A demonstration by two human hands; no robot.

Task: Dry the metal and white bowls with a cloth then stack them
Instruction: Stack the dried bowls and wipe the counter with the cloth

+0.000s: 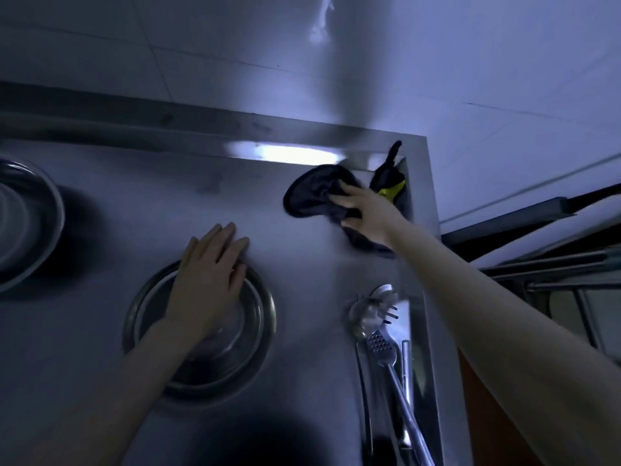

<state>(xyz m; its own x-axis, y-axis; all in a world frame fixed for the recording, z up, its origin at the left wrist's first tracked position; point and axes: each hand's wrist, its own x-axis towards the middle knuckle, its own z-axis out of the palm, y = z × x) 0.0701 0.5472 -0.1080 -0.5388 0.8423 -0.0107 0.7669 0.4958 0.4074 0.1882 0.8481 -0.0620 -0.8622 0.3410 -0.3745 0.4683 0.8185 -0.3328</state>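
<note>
A metal bowl (235, 348) sits on the steel counter (134, 213) in front of me, near the middle. My left hand (206, 280) lies over its far rim with the fingers straight, reaching past the rim toward the wall. A dark cloth (309, 193) is bunched on the counter at the back right. My right hand (366, 210) rests on the cloth, fingers bent into its folds, pinching it. Stacked metal bowls (30, 223) stand at the left edge of the view. No white bowl is visible.
A black and yellow tool (389, 183) leans in the back right corner. Metal ladles and a slotted spoon (383, 334) lie along the counter's right rim. A tiled wall (235, 55) rises behind. Dark metal framing (554, 264) stands off the right edge.
</note>
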